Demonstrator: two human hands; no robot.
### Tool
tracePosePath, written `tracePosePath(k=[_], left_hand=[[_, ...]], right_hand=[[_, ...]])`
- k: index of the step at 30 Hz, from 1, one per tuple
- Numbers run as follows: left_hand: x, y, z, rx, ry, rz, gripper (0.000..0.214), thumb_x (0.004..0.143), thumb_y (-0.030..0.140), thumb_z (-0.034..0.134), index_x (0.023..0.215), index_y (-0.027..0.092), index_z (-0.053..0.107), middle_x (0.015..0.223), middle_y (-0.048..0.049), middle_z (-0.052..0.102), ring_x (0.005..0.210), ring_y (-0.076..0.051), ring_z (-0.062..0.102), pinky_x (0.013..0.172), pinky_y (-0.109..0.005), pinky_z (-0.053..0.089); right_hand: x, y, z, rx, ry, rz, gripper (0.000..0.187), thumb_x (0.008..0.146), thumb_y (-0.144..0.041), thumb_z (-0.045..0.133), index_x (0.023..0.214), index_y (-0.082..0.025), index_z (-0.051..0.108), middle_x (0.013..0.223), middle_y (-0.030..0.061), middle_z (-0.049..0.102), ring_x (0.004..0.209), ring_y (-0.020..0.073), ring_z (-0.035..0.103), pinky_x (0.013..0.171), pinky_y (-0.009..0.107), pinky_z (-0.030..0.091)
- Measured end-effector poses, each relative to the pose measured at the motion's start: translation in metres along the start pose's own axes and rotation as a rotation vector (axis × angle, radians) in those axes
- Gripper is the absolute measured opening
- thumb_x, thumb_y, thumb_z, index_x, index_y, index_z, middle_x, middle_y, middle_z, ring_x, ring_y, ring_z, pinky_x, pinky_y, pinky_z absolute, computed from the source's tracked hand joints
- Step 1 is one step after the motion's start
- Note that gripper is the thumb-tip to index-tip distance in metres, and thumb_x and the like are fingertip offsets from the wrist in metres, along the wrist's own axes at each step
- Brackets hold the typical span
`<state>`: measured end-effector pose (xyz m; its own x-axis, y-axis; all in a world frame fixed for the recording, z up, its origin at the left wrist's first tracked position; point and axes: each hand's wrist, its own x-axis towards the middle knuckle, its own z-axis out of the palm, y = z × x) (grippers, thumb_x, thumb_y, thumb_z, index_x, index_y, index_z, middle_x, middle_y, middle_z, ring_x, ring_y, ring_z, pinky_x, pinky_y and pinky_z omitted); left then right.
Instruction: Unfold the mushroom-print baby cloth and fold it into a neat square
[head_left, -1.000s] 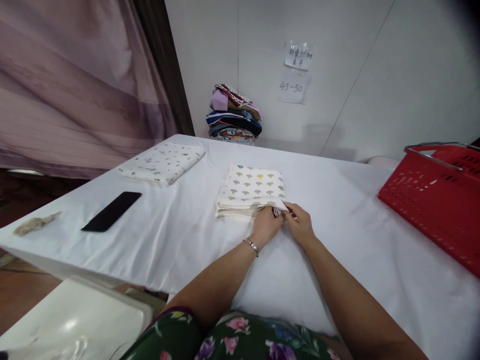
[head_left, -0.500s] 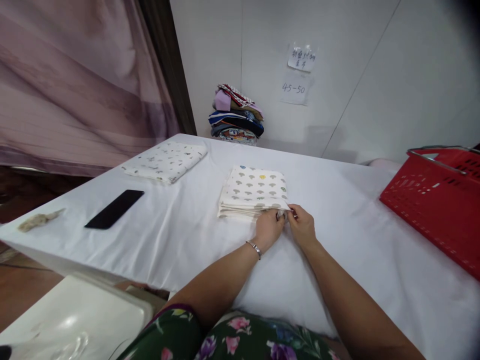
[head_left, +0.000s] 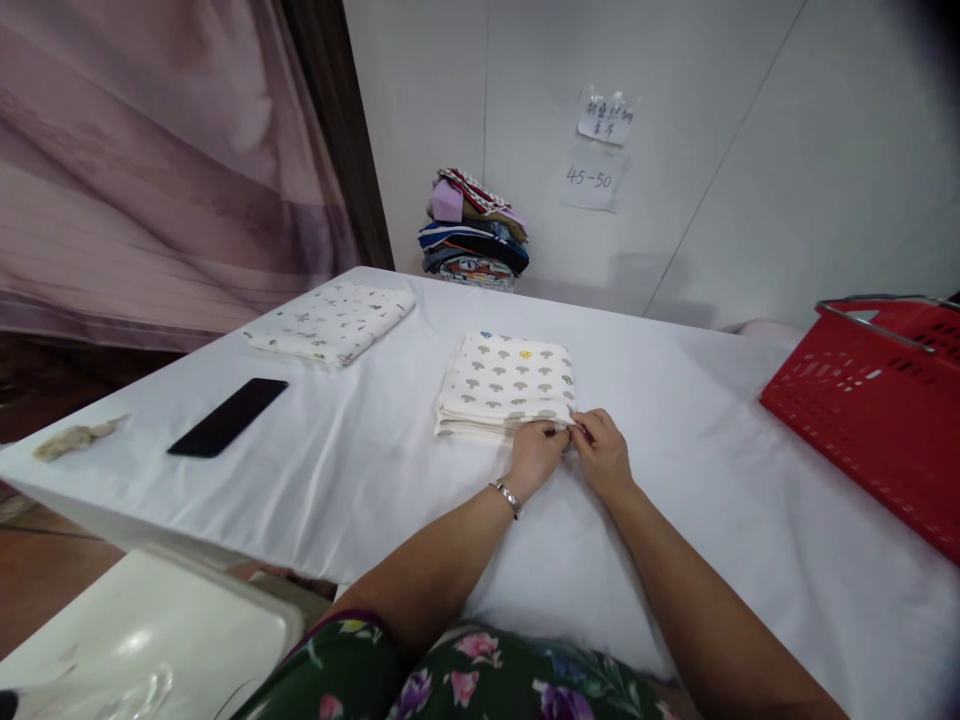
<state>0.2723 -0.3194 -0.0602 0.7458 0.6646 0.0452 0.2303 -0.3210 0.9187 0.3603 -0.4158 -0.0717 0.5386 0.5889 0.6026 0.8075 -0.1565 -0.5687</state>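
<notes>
In front of me on the white-covered table (head_left: 360, 460) lies a folded white cloth (head_left: 510, 375) printed with grey mushrooms and a few coloured ones. Its layers show along the near edge. My left hand (head_left: 538, 453), with a silver bracelet at the wrist, pinches the cloth at the near edge, close to the right corner. Right beside it, my right hand (head_left: 602, 450) grips that same near right corner between thumb and fingers. The fingertips of both hands almost meet, and the fabric between them is partly hidden.
Another folded printed cloth (head_left: 334, 322) lies at the far left, with a black flat slab (head_left: 229, 417) and a beige tuft (head_left: 79, 438) nearer. A red basket (head_left: 877, 410) stands on the right. Folded fabrics (head_left: 474, 230) are stacked by the wall. A white chair (head_left: 150, 640) is lower left.
My fingers have shifted slightly at the near right corner of the cloth, and the corner flap now lies lower and flatter. Both hands keep their hold.
</notes>
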Motion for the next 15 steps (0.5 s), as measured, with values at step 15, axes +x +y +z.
tracePosePath(k=[15], left_hand=[[-0.0009, 0.0072, -0.0040, 0.116, -0.007, -0.036, 0.019, 0.072, 0.026, 0.053, 0.060, 0.015, 0.062, 0.060, -0.0006, 0.061, 0.056, -0.011, 0.051, 0.052, -0.022, 0.033]], right_hand=[[-0.0016, 0.0005, 0.0000, 0.069, 0.024, 0.015, 0.021, 0.082, -0.022, 0.047, 0.099, -0.021, 0.060, 0.078, 0.0018, 0.055, 0.069, 0.0158, 0.052, 0.064, 0.030, 0.046]])
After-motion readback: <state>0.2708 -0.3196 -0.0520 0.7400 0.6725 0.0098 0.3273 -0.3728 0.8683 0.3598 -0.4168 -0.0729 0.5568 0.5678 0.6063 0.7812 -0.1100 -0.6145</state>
